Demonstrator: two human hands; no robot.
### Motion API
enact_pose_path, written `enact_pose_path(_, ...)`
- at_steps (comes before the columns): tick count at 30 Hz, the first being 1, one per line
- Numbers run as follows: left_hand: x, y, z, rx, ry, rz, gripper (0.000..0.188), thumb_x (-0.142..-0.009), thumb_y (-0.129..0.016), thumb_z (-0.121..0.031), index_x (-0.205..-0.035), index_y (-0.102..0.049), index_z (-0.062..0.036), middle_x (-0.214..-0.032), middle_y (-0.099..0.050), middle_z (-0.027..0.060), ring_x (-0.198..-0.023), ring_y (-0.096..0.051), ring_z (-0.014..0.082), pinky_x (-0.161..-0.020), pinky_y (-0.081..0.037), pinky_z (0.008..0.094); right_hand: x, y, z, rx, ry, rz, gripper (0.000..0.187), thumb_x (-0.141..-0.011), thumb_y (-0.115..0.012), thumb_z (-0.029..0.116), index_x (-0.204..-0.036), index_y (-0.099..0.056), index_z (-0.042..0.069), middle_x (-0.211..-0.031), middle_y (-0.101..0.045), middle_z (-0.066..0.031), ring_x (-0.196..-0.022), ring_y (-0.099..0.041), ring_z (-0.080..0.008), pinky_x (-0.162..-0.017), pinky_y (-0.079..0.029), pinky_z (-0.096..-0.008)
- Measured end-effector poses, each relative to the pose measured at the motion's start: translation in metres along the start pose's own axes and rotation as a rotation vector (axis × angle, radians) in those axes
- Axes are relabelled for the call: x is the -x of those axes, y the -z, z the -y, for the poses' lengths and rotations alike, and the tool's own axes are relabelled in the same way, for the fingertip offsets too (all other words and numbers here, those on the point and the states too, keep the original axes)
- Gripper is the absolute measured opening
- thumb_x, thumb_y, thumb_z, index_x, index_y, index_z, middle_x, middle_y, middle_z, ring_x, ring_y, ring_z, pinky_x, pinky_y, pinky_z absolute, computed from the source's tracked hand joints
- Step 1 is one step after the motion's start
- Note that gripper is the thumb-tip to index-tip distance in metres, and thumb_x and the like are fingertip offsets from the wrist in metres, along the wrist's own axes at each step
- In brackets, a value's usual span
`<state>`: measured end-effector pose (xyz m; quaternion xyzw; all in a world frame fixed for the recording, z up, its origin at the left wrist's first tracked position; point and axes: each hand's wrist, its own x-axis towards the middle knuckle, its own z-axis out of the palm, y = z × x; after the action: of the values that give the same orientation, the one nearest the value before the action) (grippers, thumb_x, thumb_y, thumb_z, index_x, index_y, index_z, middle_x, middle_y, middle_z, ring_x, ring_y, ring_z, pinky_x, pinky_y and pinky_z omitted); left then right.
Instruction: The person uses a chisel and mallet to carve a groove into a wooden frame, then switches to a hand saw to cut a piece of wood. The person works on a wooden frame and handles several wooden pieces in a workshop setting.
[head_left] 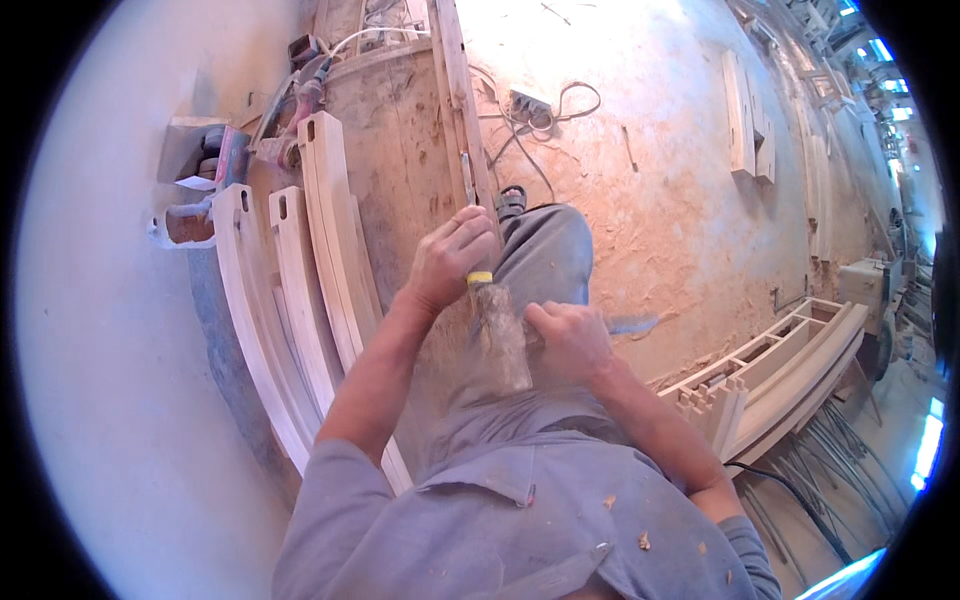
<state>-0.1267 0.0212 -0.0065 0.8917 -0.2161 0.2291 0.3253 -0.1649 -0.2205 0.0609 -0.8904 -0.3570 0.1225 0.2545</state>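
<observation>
words: none I can read | numbers: none I can read | signs: none I can read | pink box (pixel 232 158): any print too small

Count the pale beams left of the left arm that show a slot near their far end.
3: the leftmost beam, the middle beam and the right beam, nearest the left hand. Others may be hidden.

We see bright glare whitening the upper floor (pixel 620 50). Fisheye distortion bends our view toward black corners.
</observation>
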Motion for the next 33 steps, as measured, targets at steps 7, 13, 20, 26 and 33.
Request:
enact_pose_path(7,0.003,-0.002,-0.003,-0.012,0.006,0.006,0.018,-0.076,-0.07,-0.006,-0.093,-0.065,-0.007,-0.11,-0.069,0.0075,-0.119,-0.068,0.0309,-0.088,-0.06,0.041,-0.009,0.004,-0.002,0.084,0.078,-0.029,0.019,-0.07,-0.071,0.013,-0.084,-0.059,0.011,-0.071,-0.058,-0.0085,-0.066,-0.065,-0.0309,-0.057,-0.05,-0.0432)
enact_pose_path(13,0.004,-0.003,0.001,-0.048,-0.03,0.011,0.012,-0.078,-0.069,-0.01,-0.089,-0.063,-0.0098,-0.108,-0.069,0.0051,-0.115,-0.068,0.0278,-0.085,-0.061,0.0378,0.001,-0.004,0.0,0.075,0.088,0.005,0.012,-0.076,-0.066,0.014,-0.084,-0.058,0.011,-0.074,-0.06,-0.0083,-0.066,-0.066,-0.0317,-0.057,-0.051,-0.0433)
enact_pose_path(20,0.009,-0.002,0.007,-0.029,-0.042,0.062,0.017,-0.077,-0.07,-0.008,-0.093,-0.065,-0.0078,-0.111,-0.07,0.0064,-0.118,-0.068,0.0295,-0.085,-0.061,0.0392,-0.018,-0.001,0.001,0.15,0.047,0.038,0.015,-0.073,-0.068,0.015,-0.084,-0.058,0.012,-0.072,-0.059,-0.0073,-0.067,-0.066,-0.0317,-0.059,-0.052,-0.0436)
enact_pose_path(26,0.009,-0.004,0.007,-0.034,-0.037,0.017,0.017,-0.078,-0.068,-0.01,-0.094,-0.065,-0.0076,-0.112,-0.07,0.0062,-0.117,-0.068,0.0291,-0.085,-0.061,0.0386,-0.011,-0.002,0.003,0.134,0.24,0.064,0.017,-0.073,-0.069,0.015,-0.085,-0.058,0.012,-0.072,-0.059,-0.0086,-0.068,-0.067,-0.0323,-0.06,-0.052,-0.045)
enact_pose_path(33,0.017,-0.005,0.017,-0.025,-0.054,0.074,0.02,-0.075,-0.07,-0.007,-0.095,-0.065,-0.0074,-0.112,-0.07,0.0058,-0.118,-0.068,0.0282,-0.086,-0.061,0.0374,-0.009,-0.011,0.008,0.2,0.133,0.092,0.016,-0.074,-0.069,0.018,-0.082,-0.057,0.013,-0.07,-0.059,-0.0079,-0.068,-0.067,-0.0293,-0.059,-0.052,-0.0439)
